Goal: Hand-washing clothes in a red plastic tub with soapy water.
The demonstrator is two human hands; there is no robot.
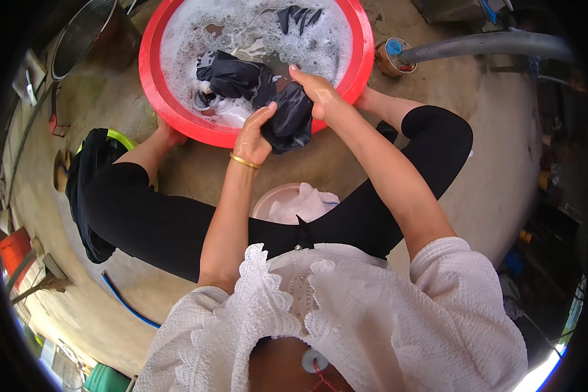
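A wet black garment is bunched between my two hands, over the near rim of a red basin. My left hand, with a gold bangle at its wrist, grips the cloth from the left. From the right, my right hand holds its upper side, thumb toward the far side. Part of the dark cloth trails back into the foamy water. Some white cloth shows in the suds below it. Farther off, another dark piece pokes through the foam at the right.
Between my legs stands a small pale pink basin with white cloth in it. A metal tub is at the far left. Dark clothes hang over a green rim by my left knee. At right are a can and a grey pipe.
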